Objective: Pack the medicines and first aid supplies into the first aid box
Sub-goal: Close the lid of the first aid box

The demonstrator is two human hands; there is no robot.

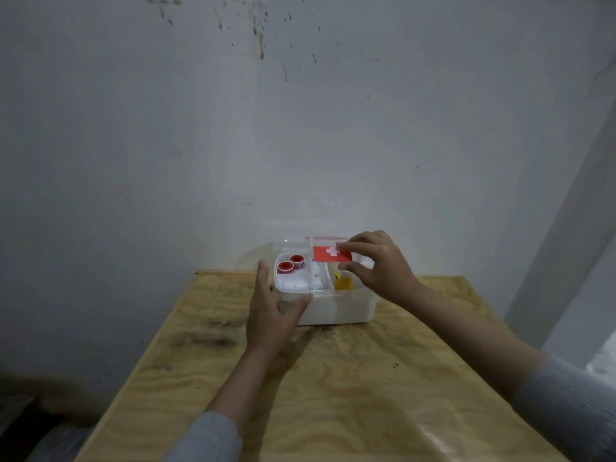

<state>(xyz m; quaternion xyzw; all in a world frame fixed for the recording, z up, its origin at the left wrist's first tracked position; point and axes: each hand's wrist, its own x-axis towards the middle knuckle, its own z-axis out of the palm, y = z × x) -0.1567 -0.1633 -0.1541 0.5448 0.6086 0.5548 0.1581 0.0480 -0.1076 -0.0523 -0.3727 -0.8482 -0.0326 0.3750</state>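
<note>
A white, translucent first aid box (336,310) stands at the far edge of the wooden table. Inside its tray lie two red-topped tape rolls (290,263), white packets (316,279) and a yellow item (343,282). My left hand (271,311) grips the box's front left corner, thumb on the front wall and fingers along the side. My right hand (376,265) pinches the right end of a red label with a white cross (328,254), which seems to sit on the clear lid (293,243) held tilted over the back of the box.
The plywood table (333,395) is stained dark at its left side. A stained white wall (300,128) stands right behind the box. The table's left edge drops to a dark floor area.
</note>
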